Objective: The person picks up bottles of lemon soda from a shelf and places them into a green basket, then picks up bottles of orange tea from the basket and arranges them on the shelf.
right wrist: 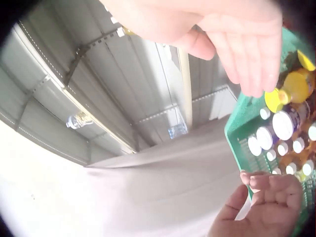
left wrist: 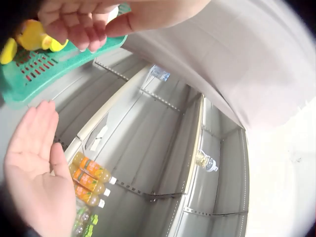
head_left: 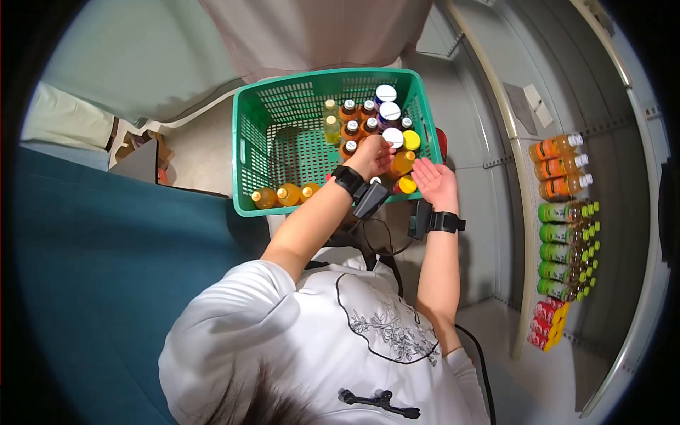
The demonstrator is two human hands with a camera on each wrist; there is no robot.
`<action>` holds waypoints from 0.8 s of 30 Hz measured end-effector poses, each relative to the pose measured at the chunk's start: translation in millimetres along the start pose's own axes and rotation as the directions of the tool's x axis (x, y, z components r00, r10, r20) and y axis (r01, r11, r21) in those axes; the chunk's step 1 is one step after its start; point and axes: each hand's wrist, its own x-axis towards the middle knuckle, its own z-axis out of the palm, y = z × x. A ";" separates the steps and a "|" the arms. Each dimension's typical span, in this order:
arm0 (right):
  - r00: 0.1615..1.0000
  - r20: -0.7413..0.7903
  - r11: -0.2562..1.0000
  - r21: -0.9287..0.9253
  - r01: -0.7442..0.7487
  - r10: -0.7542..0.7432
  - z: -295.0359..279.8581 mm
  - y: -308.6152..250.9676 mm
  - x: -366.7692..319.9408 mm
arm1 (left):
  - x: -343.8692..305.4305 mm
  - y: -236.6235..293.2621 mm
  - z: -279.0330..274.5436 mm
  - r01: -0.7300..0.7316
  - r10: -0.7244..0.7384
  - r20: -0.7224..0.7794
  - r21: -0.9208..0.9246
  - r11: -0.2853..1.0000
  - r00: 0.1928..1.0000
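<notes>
My left hand (head_left: 373,155) is over the right half of a green basket (head_left: 244,163), fingers loosely bent and nothing in them. Beside it my right hand (head_left: 437,186) is held palm up near the basket's right front corner, its fingers straight and empty. Under and around the left hand stand white-lidded jars (head_left: 389,112), orange bottles with white caps (head_left: 348,113) and a yellow-orange bottle (head_left: 402,163). A yellow-lidded container (head_left: 406,185) is close to the right fingertips. In the right wrist view, the left hand (right wrist: 269,210) overlaps the basket's edge.
Three yellow-orange bottles (head_left: 288,195) line the basket's near left side. On the grey shelf at right are orange-labelled bottles (head_left: 556,168), green-capped bottles (head_left: 559,253) and red cans (head_left: 545,324). A clear bottle (left wrist: 206,161) lies on another shelf. Pale curtains (head_left: 319,35) hang behind the basket.
</notes>
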 end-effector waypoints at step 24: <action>0.973 -0.008 0.540 -0.831 -0.136 0.231 112.8 70.2 173.8 | 69.7 18.7 -139.2 -0.345 0.104 -0.500 -0.419 0.840 0.860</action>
